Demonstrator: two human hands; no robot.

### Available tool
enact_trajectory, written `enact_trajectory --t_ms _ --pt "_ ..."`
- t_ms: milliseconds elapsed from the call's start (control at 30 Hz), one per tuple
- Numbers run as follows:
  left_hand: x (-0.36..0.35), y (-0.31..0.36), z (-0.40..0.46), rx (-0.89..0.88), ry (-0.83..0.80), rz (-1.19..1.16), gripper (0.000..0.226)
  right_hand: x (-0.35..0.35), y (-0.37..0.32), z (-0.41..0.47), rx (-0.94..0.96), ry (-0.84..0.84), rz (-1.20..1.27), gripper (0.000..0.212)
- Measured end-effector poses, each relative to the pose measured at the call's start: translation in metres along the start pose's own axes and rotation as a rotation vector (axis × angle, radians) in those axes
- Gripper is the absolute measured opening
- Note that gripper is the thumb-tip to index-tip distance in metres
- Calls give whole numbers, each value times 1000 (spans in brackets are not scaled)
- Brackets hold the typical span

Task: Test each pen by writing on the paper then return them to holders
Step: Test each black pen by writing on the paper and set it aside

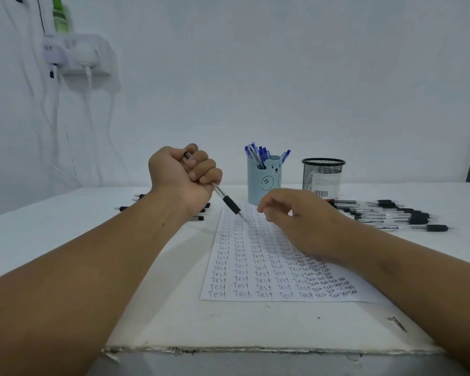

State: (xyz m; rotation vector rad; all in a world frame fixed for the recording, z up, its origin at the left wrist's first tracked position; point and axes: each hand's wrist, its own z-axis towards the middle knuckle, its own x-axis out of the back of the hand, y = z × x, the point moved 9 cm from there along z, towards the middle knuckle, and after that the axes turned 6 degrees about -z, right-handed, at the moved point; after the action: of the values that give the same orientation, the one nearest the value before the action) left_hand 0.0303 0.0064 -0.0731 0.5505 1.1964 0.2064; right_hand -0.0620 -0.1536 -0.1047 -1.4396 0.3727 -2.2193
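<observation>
Nearest the camera, past the chipped front edge of the white board-topped table (174,327), lies the white sheet of paper (258,267), its columns crowded with the handwritten word "Test". Above the sheet's right side the right hand (304,223) hovers or rests with fingers loosely curled, holding nothing. Further up, the left hand (185,177) is fisted round a slim clear-barrelled pen with a black rubber grip (227,200), tip angled down towards the sheet's far end; whether it touches is unclear. Such a pen is probably light and rigid, its smooth barrel slippery, so the rubber sleeve near the tip looks the surest place to pinch for writing. Loose black-gripped pens (396,215) lie in a row to the right, with more partly hidden behind the left wrist. Beyond the paper stand a pale blue bear-faced holder (263,183) full of blue pens and a black wire-mesh holder (323,177), whose contents cannot be seen. Behind rises a plain white wall with a socket shelf and dangling cables (76,55) at upper left.
</observation>
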Motion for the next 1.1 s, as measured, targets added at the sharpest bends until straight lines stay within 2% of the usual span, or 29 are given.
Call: enact_trajectory --t_ms 100,267,333,433,533,600,667,767,867,967,1100 --pt "-5 -15 -4 43 -19 -34 11 10 -14 -6 77 78 142 22" --pt "-17 -37 -11 92 -90 -31 12 11 -19 -6 99 99 50 16" --pt "-14 -38 -10 94 -96 72 21 15 -15 -7 38 70 17 18" --pt "-6 -40 -3 93 -126 438 40 25 3 -12 -140 -22 14 23" --pt "1 -52 1 92 -229 938 59 34 14 -22 -251 -119 177 20" --pt "6 -69 -5 185 -348 1276 47 42 16 -32 -262 -141 259 18" --pt "14 -83 -14 312 -421 1510 26 46 22 -44 -283 -140 323 29" --pt "14 -83 -17 295 -469 1796 19 43 29 -60 -280 -104 430 49" --pt "14 -80 -17 289 -459 1830 22 42 27 -68 -210 -50 460 51" --pt "16 -78 -17 289 -453 1825 25 48 25 -69 -136 14 356 50" --pt "18 -78 -18 299 -449 1810 26 46 24 -69 -91 -10 232 43"
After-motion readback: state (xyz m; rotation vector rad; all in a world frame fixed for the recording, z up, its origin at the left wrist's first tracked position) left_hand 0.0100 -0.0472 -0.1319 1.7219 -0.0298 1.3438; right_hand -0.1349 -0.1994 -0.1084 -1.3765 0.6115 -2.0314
